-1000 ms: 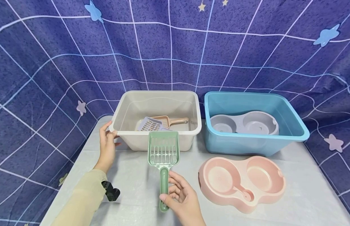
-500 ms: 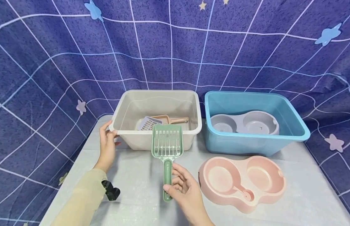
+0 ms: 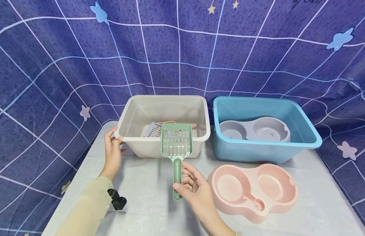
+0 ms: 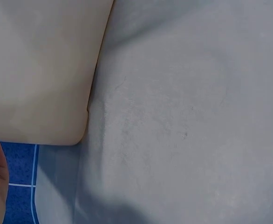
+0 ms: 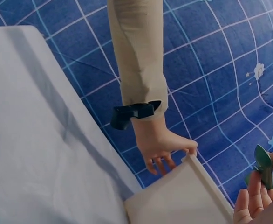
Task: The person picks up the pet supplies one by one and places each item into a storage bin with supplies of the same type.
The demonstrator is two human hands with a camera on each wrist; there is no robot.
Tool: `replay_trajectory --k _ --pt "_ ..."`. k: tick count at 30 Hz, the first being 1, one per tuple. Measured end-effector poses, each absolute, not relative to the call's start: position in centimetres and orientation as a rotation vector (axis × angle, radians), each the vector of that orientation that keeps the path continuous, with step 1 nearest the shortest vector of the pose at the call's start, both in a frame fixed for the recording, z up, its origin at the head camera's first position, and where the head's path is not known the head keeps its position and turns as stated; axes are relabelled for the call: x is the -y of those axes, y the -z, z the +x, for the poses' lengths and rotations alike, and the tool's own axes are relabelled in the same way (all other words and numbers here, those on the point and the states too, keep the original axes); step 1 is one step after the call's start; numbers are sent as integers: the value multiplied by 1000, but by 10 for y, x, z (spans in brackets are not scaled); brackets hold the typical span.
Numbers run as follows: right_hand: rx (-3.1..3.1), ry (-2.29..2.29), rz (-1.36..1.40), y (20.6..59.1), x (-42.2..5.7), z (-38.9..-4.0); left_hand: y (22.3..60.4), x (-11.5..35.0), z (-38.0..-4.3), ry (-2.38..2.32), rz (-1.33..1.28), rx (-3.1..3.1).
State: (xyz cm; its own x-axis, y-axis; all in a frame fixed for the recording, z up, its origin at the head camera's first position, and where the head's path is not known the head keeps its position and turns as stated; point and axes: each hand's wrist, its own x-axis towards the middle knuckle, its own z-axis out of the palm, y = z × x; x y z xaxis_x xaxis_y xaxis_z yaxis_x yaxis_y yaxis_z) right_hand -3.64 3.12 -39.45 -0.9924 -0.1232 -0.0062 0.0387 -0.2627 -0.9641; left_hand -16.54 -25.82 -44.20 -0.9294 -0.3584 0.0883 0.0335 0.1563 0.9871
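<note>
Right hand pinches the green scoop by its handle, thumb on one side, fingers curled on the other, grip closed round it. Scoop is held up off the table, blade pointing away from the person and overlapping the front rim of the pale grey bin in the head view; can't tell if blade touches rim. Left hand grips that bin's near left corner, thumb and fingers round the rim; its wrist carries a black device at the end of a beige sleeve. Inside the pale grey bin: a lavender scoop and a tan scoop, both partly hidden by the green one. Blue bin just right of it, grey double bowl inside. Pink double bowl on table, in front of blue bin, near right hand. Purple-blue gridded cloth behind.
</note>
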Motion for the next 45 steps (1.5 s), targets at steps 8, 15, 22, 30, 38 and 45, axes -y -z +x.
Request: replay_trajectory --k 8,15,22,30,38,45 --pt "-1845 2457 -151 386 -34 -50 439 259 -161 1821 311 2115" --pt "-1898 2417 -147 378 -37 -66 443 259 -164 1803 312 2141" --pt "-1990 2338 -169 363 -45 -84 439 260 -164 1804 303 2144" --pt "-2143 2228 -179 346 -57 -110 433 257 -159 1816 302 2197" --pt "-2213 2120 -121 339 -58 -135 432 262 -157 1851 282 2212" --pt "-2238 2092 -158 343 -56 -168 431 258 -162 1805 323 2206"
